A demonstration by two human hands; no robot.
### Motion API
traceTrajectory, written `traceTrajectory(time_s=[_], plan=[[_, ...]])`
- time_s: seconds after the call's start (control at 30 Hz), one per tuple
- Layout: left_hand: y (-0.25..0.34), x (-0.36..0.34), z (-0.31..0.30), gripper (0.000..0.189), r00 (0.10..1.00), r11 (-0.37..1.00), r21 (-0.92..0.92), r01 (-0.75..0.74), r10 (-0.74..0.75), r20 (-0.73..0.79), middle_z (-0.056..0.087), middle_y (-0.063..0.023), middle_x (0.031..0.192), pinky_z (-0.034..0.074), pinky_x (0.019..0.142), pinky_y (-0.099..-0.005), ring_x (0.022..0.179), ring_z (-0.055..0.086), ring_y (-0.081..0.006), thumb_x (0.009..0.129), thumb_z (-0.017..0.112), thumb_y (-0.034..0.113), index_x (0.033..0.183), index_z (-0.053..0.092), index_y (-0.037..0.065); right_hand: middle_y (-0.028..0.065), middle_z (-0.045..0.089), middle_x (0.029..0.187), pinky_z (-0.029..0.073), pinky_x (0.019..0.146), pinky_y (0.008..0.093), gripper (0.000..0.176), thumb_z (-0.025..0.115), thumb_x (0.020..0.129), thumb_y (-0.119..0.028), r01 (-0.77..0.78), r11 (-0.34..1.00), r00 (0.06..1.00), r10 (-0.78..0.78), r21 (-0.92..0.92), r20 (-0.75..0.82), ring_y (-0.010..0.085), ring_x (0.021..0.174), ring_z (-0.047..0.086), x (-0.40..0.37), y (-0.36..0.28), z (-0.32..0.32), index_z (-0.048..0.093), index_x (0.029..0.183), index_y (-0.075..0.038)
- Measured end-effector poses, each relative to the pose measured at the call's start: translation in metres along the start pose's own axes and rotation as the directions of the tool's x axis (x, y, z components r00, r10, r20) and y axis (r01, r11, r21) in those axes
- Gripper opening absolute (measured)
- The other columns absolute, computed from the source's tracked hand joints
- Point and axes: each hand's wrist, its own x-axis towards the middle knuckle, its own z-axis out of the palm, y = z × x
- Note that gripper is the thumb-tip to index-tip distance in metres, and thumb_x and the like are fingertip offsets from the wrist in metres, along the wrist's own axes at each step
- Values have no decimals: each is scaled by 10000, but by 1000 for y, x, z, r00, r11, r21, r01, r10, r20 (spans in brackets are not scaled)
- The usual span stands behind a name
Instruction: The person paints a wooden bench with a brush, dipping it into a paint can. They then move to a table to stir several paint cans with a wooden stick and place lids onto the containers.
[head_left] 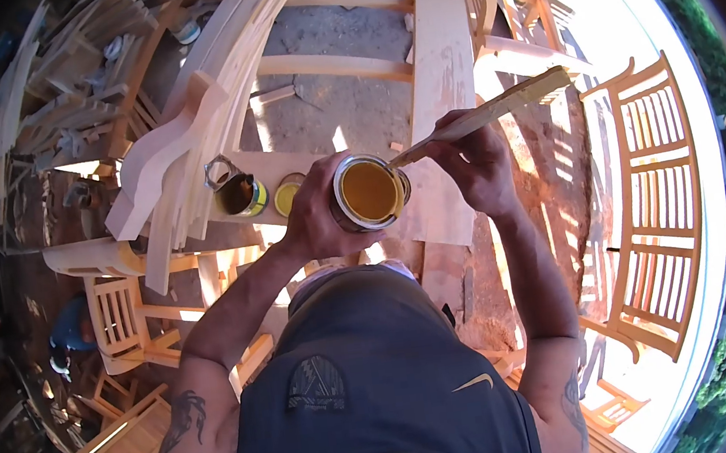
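My left hand (pixel 313 210) is wrapped round an open metal can (pixel 368 192) holding a yellow-brown liquid. In my right hand (pixel 476 166) is a flat wooden stick (pixel 501 108), its narrow end at the can's right rim and its broad end pointing up to the right. Some of the liquid coats the rim on its lower right side. Left of my left hand stand a second can (pixel 242 195) with a dark inside and a yellow label, and a round yellow lid (pixel 289 194).
Long pale boards (pixel 220 91) with a curved wooden piece (pixel 169 149) lie to the left. A wide plank (pixel 442 50) runs ahead. Slatted bench back (pixel 657 204) stands at right, a wooden chair (pixel 120 318) at left. Another person (pixel 73 328) is at far left.
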Motion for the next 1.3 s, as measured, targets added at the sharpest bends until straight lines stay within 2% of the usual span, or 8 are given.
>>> traceTrajectory(time_s=[0.2,0.4,0.5,0.7,0.9,1.0,1.1,1.3], plan=[[1,0,2,1075,1000,998,62,3,-2,-7,627,-219,1270,547,978,-514,1162,654,-415,601,1014,357,1460,466,15,140,752,986,651,774,346,227,749,907,57,222,931,972,-190,-289,137,245,909,803,9,-17,4,660,1114,24],[2,1,5,1097,1000,988,154,-9,11,-8,635,-220,1277,544,984,-525,1172,655,-416,592,1017,379,1468,466,16,126,721,923,639,683,353,166,731,911,18,143,947,979,-93,-287,182,258,810,790,17,-21,12,636,1048,11],[1,-1,8,1118,1000,981,194,12,-12,-1,641,-218,1320,552,1021,-503,1218,652,-411,591,1026,381,1483,460,15,114,706,902,616,657,349,166,744,907,2,231,927,964,-176,-296,201,240,751,763,20,-12,11,633,1031,5],[-3,-1,14,1111,999,983,185,-8,17,-46,641,-223,1313,550,1018,-516,1210,651,-418,593,1021,382,1478,463,10,91,694,847,567,648,311,163,765,909,-12,19,952,991,23,-306,133,169,712,701,11,-5,0,642,1015,-6],[-1,2,21,1100,998,980,199,-3,17,-67,628,-228,1322,546,1021,-520,1215,644,-419,590,1016,378,1471,470,6,33,686,829,533,635,264,132,726,965,-20,-287,956,958,285,-66,-38,86,713,642,-6,-1,1,636,1061,-7],[0,5,25,1095,996,974,225,-8,26,-79,625,-226,1320,542,1024,-521,1214,642,-419,591,1014,374,1469,473,6,101,692,907,592,693,292,190,701,1000,-37,-208,958,978,206,-198,-29,153,767,716,-17,5,0,585,1137,27],[0,4,27,1088,996,971,237,-9,29,-80,626,-225,1312,539,1024,-524,1210,641,-418,596,1012,370,1468,473,6,56,692,822,542,618,266,145,707,971,-15,-230,973,965,225,-28,-136,95,692,664,-23,9,5,621,1084,15],[0,6,33,1080,995,961,278,-1,28,-95,624,-226,1304,532,1024,-529,1210,632,-417,602,1009,360,1463,467,-3,78,692,794,544,611,290,140,708,961,-41,-310,949,922,286,-57,-260,121,673,670,-31,4,13,622,1057,14]])
